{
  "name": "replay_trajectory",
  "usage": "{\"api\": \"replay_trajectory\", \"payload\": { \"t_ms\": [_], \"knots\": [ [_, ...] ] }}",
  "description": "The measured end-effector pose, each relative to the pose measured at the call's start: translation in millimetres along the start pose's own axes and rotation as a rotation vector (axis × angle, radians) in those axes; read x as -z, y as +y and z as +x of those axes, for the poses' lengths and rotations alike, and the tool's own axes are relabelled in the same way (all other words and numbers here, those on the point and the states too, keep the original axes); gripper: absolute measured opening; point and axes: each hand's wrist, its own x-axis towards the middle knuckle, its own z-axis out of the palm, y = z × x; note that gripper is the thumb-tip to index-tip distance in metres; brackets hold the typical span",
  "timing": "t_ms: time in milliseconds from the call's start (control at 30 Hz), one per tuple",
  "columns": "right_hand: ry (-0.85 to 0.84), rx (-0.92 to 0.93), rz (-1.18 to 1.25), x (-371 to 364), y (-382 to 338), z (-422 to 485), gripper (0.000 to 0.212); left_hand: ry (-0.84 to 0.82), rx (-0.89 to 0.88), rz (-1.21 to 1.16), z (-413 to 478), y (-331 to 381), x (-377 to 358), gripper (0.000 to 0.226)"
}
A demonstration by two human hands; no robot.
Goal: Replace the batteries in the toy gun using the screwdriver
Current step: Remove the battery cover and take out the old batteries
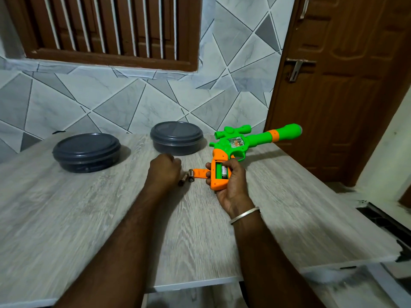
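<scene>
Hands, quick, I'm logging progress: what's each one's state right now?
Left hand: fingers curled, contents cannot be told.
Right hand: holds the gun.

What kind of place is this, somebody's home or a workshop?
Most likely a room in a home: a wood-grain table against a tiled wall, a barred wooden window and a panelled door. The toy gun fits that too.

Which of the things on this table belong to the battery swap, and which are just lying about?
Belongs to the job:
- toy gun, gripped by the right hand, compartment open
- battery inside the compartment
- orange battery cover, off, on the table
- two loose batteries by the left hand

Lying about:
- left grey lidded container
- right grey lidded container
</scene>
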Motion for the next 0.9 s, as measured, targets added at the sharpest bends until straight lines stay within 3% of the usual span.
{"api": "replay_trajectory", "payload": {
  "t_ms": [100,200,367,533,733,900],
  "knots": [
    [-0.01,0.003,-0.007,1.0,-0.3,0.6,0.032,0.049,-0.08,-0.332,-2.8,5.1,2.8,0.032],
    [-0.027,0.012,-0.015,1.0,-0.2,1.9,0.035,0.063,-0.26,-0.59,-14.1,20.4,5.2,0.02],
    [-0.037,0.037,-0.019,-1.0,-0.4,3.1,0.036,-0.066,-0.346,-0.841,-33.0,38.3,0.9,0.013],
    [-0.059,0.043,-0.008,-1.7,-0.3,1.6,0.034,-0.088,-0.373,-0.859,-37.0,44.7,-11.3,0.011],
    [-0.074,0.054,-0.017,-1.9,1.7,-0.3,0.034,-0.048,-0.432,-0.648,-38.8,42.5,-20.2,0.019],
    [-0.043,0.046,-0.023,-2.3,2.3,-0.4,0.032,-0.012,-0.512,-0.558,-44.1,44.7,-21.4,0.012]
  ]
}}
